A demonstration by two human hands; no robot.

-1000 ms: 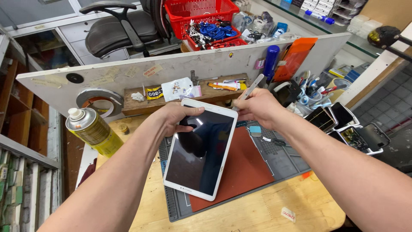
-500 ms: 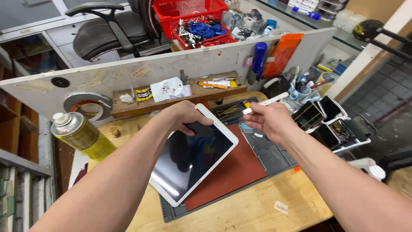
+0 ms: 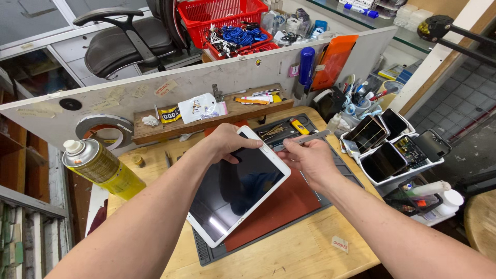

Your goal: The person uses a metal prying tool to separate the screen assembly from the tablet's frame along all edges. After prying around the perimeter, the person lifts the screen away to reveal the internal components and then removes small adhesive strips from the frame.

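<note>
A white tablet (image 3: 235, 194) with a dark screen is tilted above the red pad (image 3: 289, 204) of a grey work mat (image 3: 341, 173). My left hand (image 3: 227, 142) grips the tablet's far top edge. My right hand (image 3: 310, 157) pinches a thin flat metal tool (image 3: 309, 138) just past the tablet's right corner, its tip pointing right over the mat's tool tray.
A yellow spray can (image 3: 101, 168) stands at the left. A wooden shelf (image 3: 217, 116) with small packets runs along the grey partition. White trays with several phones (image 3: 395, 147) sit at the right, beside a cup of pens (image 3: 359, 98). A tape roll (image 3: 103, 132) leans at the back left.
My right hand has come down from the pen cup at the back right to the tablet's corner with the tool. The tablet has turned and tilted in my left hand.
</note>
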